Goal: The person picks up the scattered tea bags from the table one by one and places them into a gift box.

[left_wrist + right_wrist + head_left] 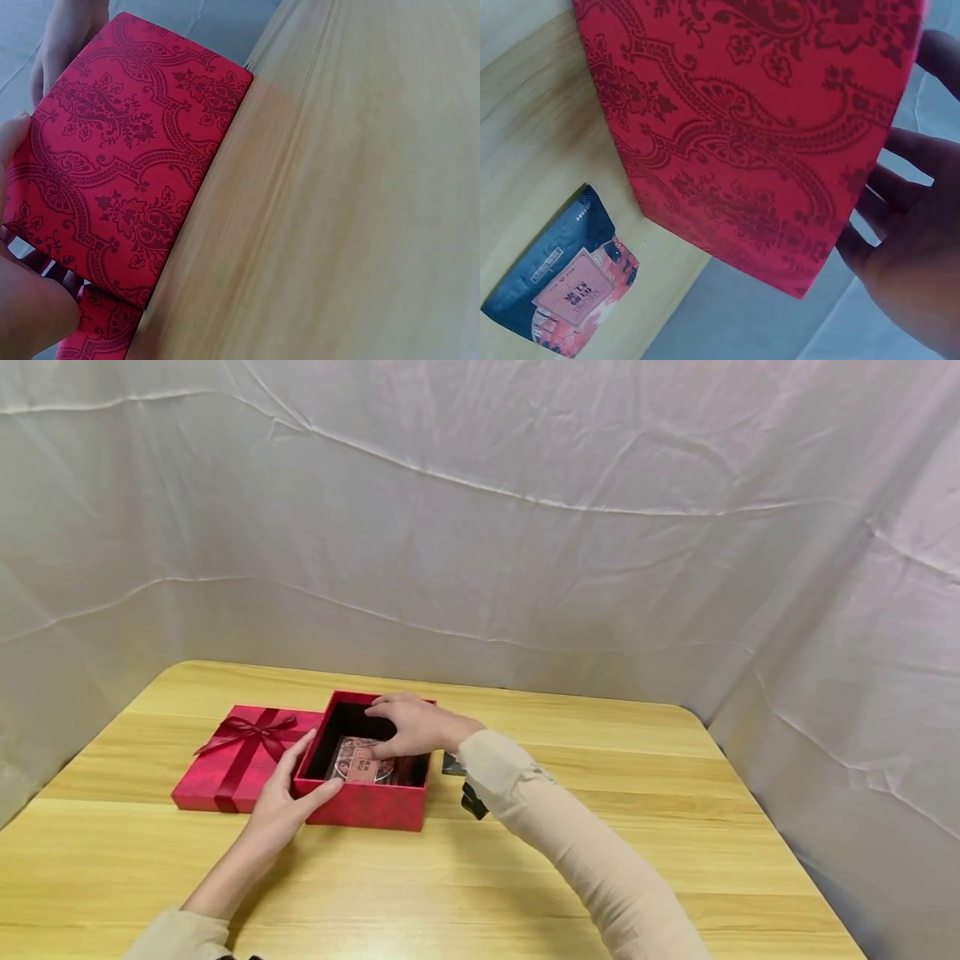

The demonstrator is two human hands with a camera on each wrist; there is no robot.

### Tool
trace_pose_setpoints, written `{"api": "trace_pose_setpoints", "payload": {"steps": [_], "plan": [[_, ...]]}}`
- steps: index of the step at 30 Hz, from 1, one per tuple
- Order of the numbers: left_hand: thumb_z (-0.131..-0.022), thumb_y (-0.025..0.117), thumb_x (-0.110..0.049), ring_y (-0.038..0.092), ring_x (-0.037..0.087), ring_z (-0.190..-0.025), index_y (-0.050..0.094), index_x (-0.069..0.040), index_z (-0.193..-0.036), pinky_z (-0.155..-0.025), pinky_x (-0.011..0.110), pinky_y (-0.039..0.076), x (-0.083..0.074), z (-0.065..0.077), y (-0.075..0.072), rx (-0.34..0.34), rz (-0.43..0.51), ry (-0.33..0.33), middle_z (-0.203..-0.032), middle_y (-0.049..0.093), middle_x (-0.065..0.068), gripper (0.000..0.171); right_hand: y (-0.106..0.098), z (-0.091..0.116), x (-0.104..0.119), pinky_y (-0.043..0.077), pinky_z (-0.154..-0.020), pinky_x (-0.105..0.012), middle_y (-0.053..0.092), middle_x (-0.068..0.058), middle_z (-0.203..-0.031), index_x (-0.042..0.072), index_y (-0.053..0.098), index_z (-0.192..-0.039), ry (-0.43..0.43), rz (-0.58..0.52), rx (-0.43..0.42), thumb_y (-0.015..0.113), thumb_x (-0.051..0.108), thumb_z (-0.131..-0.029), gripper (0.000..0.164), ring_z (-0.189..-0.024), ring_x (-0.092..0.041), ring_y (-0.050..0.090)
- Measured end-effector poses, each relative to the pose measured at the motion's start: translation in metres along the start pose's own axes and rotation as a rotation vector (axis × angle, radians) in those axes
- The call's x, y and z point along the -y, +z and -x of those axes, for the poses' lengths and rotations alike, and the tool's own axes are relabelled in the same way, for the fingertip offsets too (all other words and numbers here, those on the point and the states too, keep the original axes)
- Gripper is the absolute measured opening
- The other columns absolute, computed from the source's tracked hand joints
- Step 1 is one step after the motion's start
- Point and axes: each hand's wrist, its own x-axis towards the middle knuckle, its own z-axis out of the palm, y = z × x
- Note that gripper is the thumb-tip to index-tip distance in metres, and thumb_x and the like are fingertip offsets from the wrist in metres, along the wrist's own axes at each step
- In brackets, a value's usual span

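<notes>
On the table stands an open red gift box (367, 806) with a dark inside and a floral pattern. My left hand (281, 797) rests against its near left corner, thumb along the front rim and fingers extended along the left wall. Over the right part of the opening, my right hand (416, 727) reaches in with thumb and fingers spread apart. A patterned packet (362, 764) with a pink label lies inside, and the right thumb overlaps it in the head view. In the right wrist view, the fingers (904, 191) reach over the wall's edge.
The red lid (217, 772) with a dark red ribbon bow lies left of the box. A dark teal pouch (566, 281) with a pink label lies right of the box, partly behind the right sleeve (555, 835). A pale curtain (480, 527) hangs behind the wooden table (637, 777).
</notes>
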Motion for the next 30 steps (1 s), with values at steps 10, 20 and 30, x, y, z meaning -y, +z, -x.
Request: {"api": "trace_pose_setpoints", "payload": {"steps": [10,20,30], "plan": [[-0.093,0.065,-0.016,0.037,0.028,-0.124,0.015,-0.018,-0.156,-0.087,0.011,0.037,-0.001,0.0,0.0,-0.008,0.003,0.001,-0.149,0.033,0.018,0.081,-0.008,0.021,-0.026,0.034,-0.106,-0.032,0.048,-0.005,-0.143,0.012,0.049,-0.142,-0.004,-0.272,-0.232,0.065,0.03,-0.093,0.054,-0.132,-0.019,0.041],[-0.093,0.065,-0.015,0.037,0.028,-0.125,0.014,-0.018,-0.156,-0.087,0.01,0.036,0.0,0.003,-0.003,-0.011,0.003,-0.01,-0.15,0.03,0.018,0.082,0.004,0.043,-0.063,0.039,-0.102,-0.04,0.056,-0.004,-0.134,0.01,0.057,-0.135,0.072,-0.47,-0.441,0.065,0.022,-0.093,0.044,-0.124,-0.022,0.048],[-0.093,0.065,-0.017,0.035,0.027,-0.127,0.013,-0.02,-0.157,-0.087,0.009,0.035,0.001,0.003,-0.006,-0.015,-0.007,-0.019,-0.151,0.029,0.018,0.082,0.03,0.057,-0.101,0.038,-0.103,-0.046,0.055,-0.013,-0.134,0.003,0.057,-0.133,0.179,-0.523,-0.48,0.065,0.02,-0.092,0.045,-0.124,-0.034,0.048]]}}
